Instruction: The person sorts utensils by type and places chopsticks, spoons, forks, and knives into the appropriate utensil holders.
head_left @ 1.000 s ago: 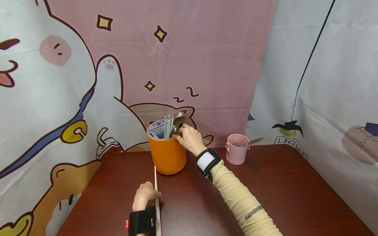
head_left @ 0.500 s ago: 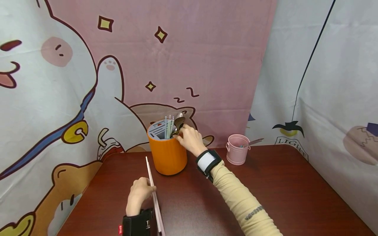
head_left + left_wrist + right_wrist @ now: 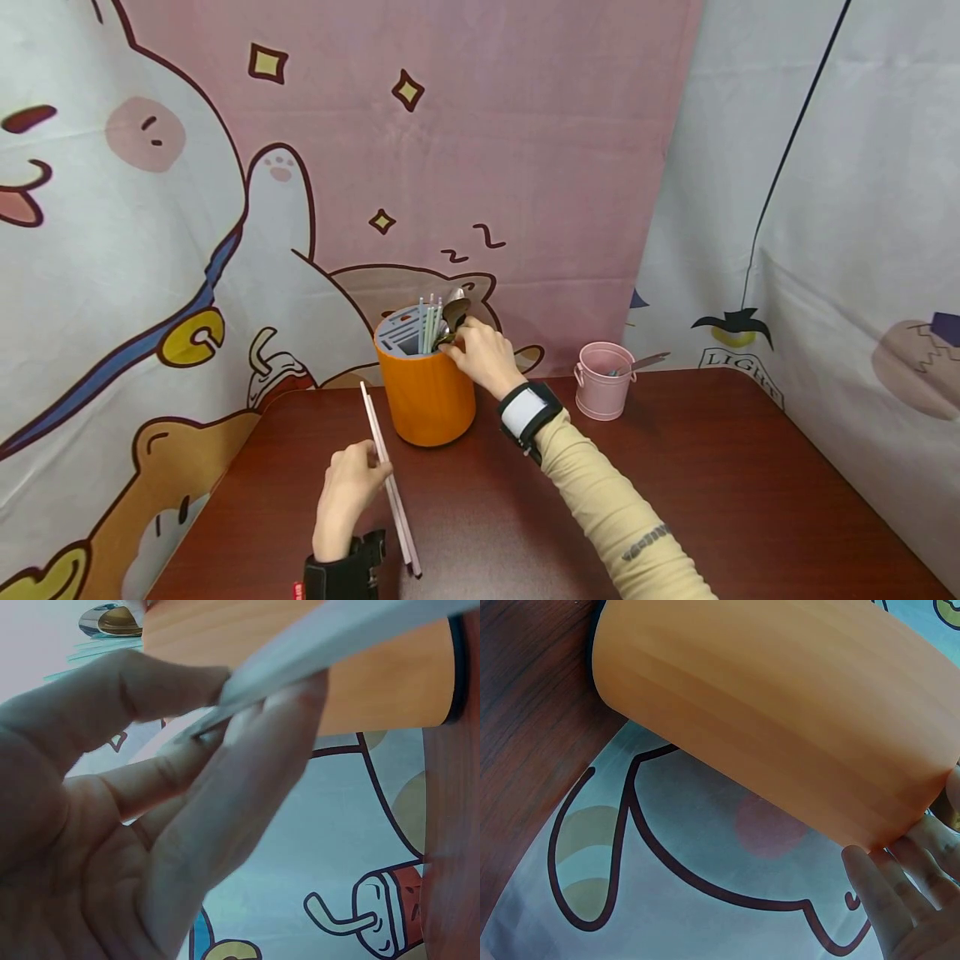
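In the head view, my left hand (image 3: 349,483) pinches a pair of pale pink chopsticks (image 3: 398,521) between thumb and fingers, slanted over the table with dark tips toward me. The left wrist view shows the thumb and fingertips closed on a chopstick (image 3: 300,664), partly blurred. An orange utensil holder (image 3: 424,400) with a grey slotted top stands upright just beyond. At its right rim, my right hand (image 3: 483,354) grips the edge beside several spoons (image 3: 454,311); the contact is partly hidden. Pale chopsticks (image 3: 429,325) stand in the holder next to the spoons.
A small pink bucket (image 3: 602,392) stands at the back right, with a thin-handled utensil (image 3: 648,361) leaning out of it. The dark red-brown table (image 3: 675,500) ends at a cartoon-printed cloth (image 3: 525,167) behind and to the sides.
My left hand has moved slightly left and forward, lifting and tilting the chopsticks so both now show apart at their far ends. The right hand stays at the holder's rim.
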A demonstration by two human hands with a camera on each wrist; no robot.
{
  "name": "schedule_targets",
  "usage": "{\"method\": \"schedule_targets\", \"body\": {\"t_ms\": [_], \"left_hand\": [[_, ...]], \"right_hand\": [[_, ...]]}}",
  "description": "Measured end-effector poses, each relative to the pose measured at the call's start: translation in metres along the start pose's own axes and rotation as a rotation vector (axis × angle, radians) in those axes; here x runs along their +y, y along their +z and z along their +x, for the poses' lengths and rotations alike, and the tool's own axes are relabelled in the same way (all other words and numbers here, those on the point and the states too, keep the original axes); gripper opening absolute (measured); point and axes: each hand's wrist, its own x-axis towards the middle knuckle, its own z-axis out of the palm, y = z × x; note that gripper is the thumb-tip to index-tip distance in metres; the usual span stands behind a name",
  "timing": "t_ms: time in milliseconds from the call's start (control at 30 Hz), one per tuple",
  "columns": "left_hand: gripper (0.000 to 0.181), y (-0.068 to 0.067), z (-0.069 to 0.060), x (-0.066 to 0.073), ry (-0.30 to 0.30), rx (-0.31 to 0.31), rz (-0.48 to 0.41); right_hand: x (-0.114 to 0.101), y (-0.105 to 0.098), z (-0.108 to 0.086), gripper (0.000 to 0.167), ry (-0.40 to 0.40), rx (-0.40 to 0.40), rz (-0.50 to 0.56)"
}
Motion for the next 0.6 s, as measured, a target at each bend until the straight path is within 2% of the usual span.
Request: {"method": "schedule_targets", "body": {"t_ms": [233, 600], "left_hand": [[0.010, -0.003, 0.000, 0.004, 0.044, 0.058, -0.019], [0.006, -0.003, -0.004, 0.016, 0.129, 0.227, -0.047]], "right_hand": [[0.000, 0.000, 0.000, 0.029, 0.000, 0.004, -0.002], [0.000, 0.001, 0.000, 0.029, -0.007, 0.002, -0.004]]}}
